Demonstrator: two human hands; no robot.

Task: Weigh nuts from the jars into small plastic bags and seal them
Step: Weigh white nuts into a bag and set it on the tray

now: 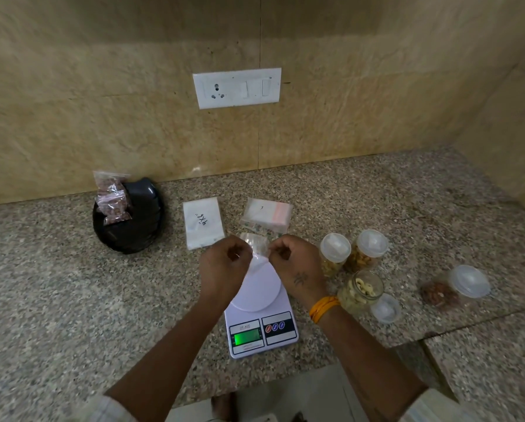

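Small clear plastic zip bag (256,244) at frame centre, above the white digital kitchen scale (261,312), looks empty. Left hand (223,266) and right hand (296,263) each pinch a top edge, fingers curled. Far left: black plastic bowl (133,217) holding sealed bags of brown nuts (112,199). Right of centre: open cashew jar (360,289), two lidded nut jars (351,251). Scale reading unreadable.

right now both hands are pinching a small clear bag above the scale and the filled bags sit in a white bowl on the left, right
Not quite: the bowl holding the filled bags is black, not white, as the head view shows. The rest holds: the left hand and right hand both pinch the small clear bag above the scale.
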